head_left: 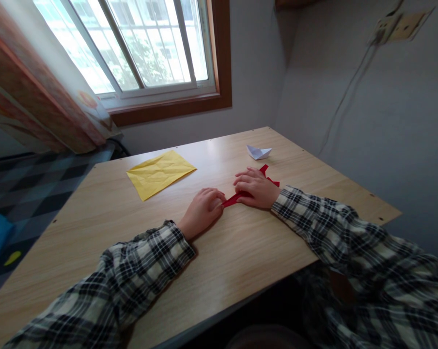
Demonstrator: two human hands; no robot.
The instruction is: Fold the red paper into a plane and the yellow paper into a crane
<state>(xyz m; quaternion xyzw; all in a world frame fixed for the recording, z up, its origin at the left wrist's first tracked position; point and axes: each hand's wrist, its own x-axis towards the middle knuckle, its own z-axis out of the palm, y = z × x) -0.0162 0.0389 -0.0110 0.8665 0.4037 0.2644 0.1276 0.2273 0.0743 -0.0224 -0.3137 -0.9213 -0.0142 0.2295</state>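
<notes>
A piece of folded red paper [232, 199] lies on the wooden table, partly hidden under my hands. My left hand [203, 208] has its fingers closed on the paper's narrow left end. Curled over the middle of the same paper is my right hand [256, 188], its fingertips pressed down and its thumb along the near edge. Pointed red ends stick out past the right hand's far side. Behind that hand stands a small white paper boat [258, 152], apart from both hands.
A creased yellow sheet of paper [161, 172] lies flat at the back left of the table [219, 271]. A window [149, 48] and curtain [40, 82] are beyond. To the right, a cord hangs from a wall socket [397, 26].
</notes>
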